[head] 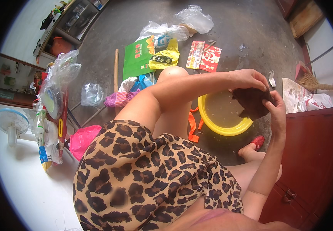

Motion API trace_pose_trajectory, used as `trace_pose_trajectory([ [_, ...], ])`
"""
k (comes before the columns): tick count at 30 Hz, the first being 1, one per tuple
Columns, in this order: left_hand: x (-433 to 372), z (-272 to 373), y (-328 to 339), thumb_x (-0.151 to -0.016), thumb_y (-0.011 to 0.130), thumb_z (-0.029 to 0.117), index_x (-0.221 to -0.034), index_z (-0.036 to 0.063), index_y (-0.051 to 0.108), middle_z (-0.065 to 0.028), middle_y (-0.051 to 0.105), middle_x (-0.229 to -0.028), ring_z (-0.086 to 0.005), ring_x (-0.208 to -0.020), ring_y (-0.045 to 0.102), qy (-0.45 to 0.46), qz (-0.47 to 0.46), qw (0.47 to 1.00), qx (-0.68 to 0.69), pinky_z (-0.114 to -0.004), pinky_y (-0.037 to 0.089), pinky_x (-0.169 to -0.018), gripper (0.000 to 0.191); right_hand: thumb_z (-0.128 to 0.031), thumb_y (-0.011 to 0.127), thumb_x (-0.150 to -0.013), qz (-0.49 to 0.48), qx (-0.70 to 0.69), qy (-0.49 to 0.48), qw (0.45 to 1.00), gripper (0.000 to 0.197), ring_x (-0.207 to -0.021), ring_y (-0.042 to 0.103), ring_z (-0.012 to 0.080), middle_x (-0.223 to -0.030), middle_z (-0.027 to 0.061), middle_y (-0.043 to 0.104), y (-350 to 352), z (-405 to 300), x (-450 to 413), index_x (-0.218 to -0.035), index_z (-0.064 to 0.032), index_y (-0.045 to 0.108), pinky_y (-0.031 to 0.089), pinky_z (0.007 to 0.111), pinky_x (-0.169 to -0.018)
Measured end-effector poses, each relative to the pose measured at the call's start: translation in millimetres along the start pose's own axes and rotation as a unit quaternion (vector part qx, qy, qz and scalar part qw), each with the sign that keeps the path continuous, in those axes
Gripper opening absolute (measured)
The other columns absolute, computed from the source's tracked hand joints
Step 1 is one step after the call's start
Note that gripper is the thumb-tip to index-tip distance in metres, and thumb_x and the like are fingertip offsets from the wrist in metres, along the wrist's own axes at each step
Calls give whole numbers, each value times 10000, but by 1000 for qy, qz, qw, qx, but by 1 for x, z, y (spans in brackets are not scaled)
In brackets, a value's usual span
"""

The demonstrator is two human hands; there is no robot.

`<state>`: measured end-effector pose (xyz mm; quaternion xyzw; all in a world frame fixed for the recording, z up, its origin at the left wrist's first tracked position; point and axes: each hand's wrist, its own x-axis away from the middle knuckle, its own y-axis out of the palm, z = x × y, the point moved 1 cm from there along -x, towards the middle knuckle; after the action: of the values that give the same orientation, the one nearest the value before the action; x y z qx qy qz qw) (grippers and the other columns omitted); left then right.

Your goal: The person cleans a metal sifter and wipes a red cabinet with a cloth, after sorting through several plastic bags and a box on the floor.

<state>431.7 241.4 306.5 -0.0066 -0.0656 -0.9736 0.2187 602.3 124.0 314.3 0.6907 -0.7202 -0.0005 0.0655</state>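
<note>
My left hand reaches across from the left and pinches the upper edge of a dark brown limp piece, which looks like cloth or a thin sheet. On the same piece's right side, my right hand has a grip between thumb and fingers. It hangs partly over a round yellow basin on the floor and covers the right part of its opening. Cloudy greyish water fills the visible inside of the basin, with small bubbles on top.
Orange straps lie left of the basin. Beyond are red packets, a yellow bag, a green bag and clear plastic bags. A wooden stick lies leftward. A red cabinet borders the right, near a straw broom.
</note>
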Motion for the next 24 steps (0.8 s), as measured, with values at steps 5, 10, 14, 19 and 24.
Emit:
trace_pose_trajectory([
  [5, 0, 10, -3, -816, 715, 305, -1055, 54, 685, -39, 693, -903, -119, -815, 635, -57, -40, 981, -182, -280, 518, -766, 348, -15, 695, -812, 203, 211, -103, 951, 167, -664, 445, 23, -740, -71, 503, -26, -8, 7, -830, -63, 536, 385, 186, -580],
  [10, -8, -15, -25, -784, 715, 363, -1025, 149, 721, -78, 714, -829, -214, -754, 689, -47, 56, 926, -370, -325, 528, -650, 322, -155, 727, -808, 342, 395, -185, 833, 186, -631, 515, 121, -689, 12, 548, -48, -26, 6, -828, -53, 574, 427, 261, -574],
  [14, -15, -11, -14, -821, 698, 83, -1047, 24, 673, -17, 678, -799, -55, -695, 601, 137, 196, 934, -267, -233, 501, -607, 235, -525, 621, -830, 364, 611, -39, 702, 443, -828, 626, 408, -887, 154, 654, -63, -12, 7, -891, -86, 623, 476, 498, -721],
  [19, -1, 9, 11, -762, 746, 104, -1033, 46, 672, -70, 692, -837, -165, -737, 669, 215, 226, 860, -403, -288, 534, -658, 286, -544, 602, -865, 368, 235, 25, 899, 511, -742, 670, 245, -975, 101, 679, -69, -2, -9, -930, -37, 592, 519, 393, -709],
  [24, 6, 2, 41, -870, 642, 345, -1246, 177, 621, -61, 590, -1223, -272, -1129, 532, 322, 49, 764, -557, -419, 429, -964, 412, -451, 493, -974, 129, -290, -74, 945, 448, -1024, 599, 172, -1153, 50, 612, -31, 23, -4, -1222, -80, 527, 513, 340, -867],
])
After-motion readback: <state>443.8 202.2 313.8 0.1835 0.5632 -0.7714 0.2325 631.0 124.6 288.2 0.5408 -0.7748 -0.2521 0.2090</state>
